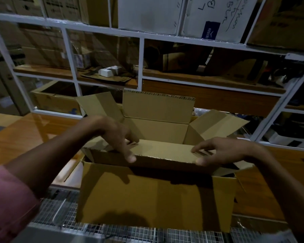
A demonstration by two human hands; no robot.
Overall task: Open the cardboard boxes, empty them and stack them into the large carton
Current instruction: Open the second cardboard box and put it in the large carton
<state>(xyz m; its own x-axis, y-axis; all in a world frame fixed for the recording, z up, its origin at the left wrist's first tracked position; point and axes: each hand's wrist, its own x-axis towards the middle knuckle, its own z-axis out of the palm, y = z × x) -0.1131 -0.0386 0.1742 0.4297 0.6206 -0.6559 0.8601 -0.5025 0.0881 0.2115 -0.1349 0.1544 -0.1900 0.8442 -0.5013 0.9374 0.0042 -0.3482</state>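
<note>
Cardboard box [158, 130] open on counter [25, 137]; left hand [116, 135] and right hand [223, 150], fingers spread, press its near flap [161, 149] to expose the interior.

Your left hand [116, 137] and right hand [223, 151] press the near flap [161, 149] of the open cardboard box [156, 199], which stands on the wooden surface [25, 137] before the white shelf frame [140, 64].
</note>
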